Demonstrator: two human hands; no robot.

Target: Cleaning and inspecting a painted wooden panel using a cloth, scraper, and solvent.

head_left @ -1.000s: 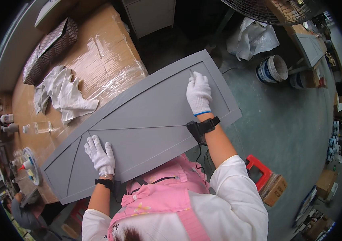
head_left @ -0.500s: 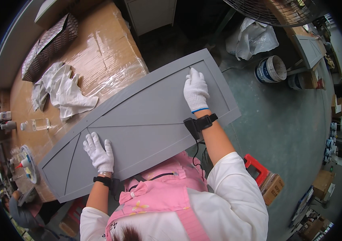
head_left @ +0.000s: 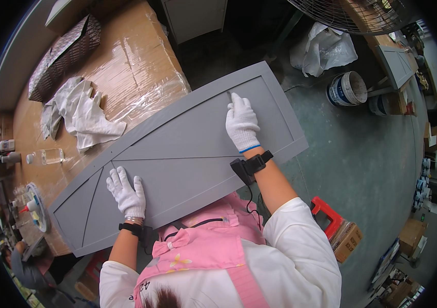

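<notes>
A long grey panel [head_left: 177,179] with raised border strips and diagonal grooves lies slantwise in front of me, its far side over the wrapped table. My left hand [head_left: 126,194], in a white knit glove, rests flat on the panel near where the grooves meet, fingers spread. Toward the panel's right end is my right hand [head_left: 241,122], gloved in white with a blue cuff. Its fingers are drawn together, their tips close to the inner edge of the far border strip. A tiny dark tip shows at the fingers, but what it belongs to is hidden.
On the plastic-wrapped table [head_left: 170,84] lie a crumpled white cloth [head_left: 82,110], a patterned box [head_left: 64,56] and a clear bottle [head_left: 49,156]. A bucket [head_left: 346,88], a plastic bag [head_left: 323,49] and a caged fan [head_left: 352,15] are at right. Another person [head_left: 26,269] is at lower left.
My right hand has slid left and slightly toward me along the far border strip, away from the panel's right corner. My left hand stays almost in place.
</notes>
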